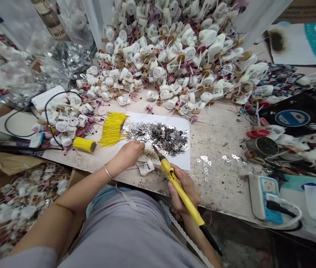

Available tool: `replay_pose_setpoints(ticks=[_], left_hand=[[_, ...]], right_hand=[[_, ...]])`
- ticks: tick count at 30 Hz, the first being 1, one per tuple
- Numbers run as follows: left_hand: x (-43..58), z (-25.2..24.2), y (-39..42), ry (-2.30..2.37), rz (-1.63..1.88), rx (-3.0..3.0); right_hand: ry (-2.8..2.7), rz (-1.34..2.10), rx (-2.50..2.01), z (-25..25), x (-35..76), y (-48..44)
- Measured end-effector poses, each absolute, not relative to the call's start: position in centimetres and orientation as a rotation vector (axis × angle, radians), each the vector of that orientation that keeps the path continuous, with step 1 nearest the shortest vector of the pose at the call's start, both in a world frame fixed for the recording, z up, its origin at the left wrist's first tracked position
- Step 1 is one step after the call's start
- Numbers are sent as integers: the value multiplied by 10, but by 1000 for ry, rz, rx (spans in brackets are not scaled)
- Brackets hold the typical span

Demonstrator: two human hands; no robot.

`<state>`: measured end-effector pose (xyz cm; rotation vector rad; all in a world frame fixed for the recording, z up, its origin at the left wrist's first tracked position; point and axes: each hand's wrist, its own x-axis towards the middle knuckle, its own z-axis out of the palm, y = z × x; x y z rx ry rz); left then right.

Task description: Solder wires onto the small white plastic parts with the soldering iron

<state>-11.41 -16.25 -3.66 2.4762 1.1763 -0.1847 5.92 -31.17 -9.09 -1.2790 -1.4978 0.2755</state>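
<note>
My right hand [184,186] is wrapped round a yellow soldering iron [180,191], its dark tip pointing up and left to the front edge of a pile of small metal plates [165,137]. Just left of the tip, my left hand [131,153] is closed in a pinch; whatever its fingertips hold is too small to make out. Below the fingers a white plastic part [146,167] lies on the table by the paper's front edge. The metal plates rest on a white paper sheet [185,162]. Beside them is a spread of yellow wires [113,128].
A bundle of yellow wires [84,144] lies farther left. White plastic assemblies [174,56] with thin wires are heaped at the back. On the right are loose metal plates [204,160], a round tin [264,146] and a power strip [258,197] with plugged-in cords. A black cable [46,111] loops at left.
</note>
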Motion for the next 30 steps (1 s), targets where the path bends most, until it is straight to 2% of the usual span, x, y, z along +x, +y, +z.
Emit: replay_pose_setpoints(ticks=[12, 22, 30], left_hand=[[-113, -51, -160, 1149, -68, 2588], [-111, -45, -160, 1346, 70, 2080], [-102, -52, -161, 1052, -51, 2512]], right_hand=[[-1497, 243, -1256, -88, 57, -313], [-1552, 266, -1251, -85, 64, -308], [-1532, 250, -1316, -84, 63, -304]])
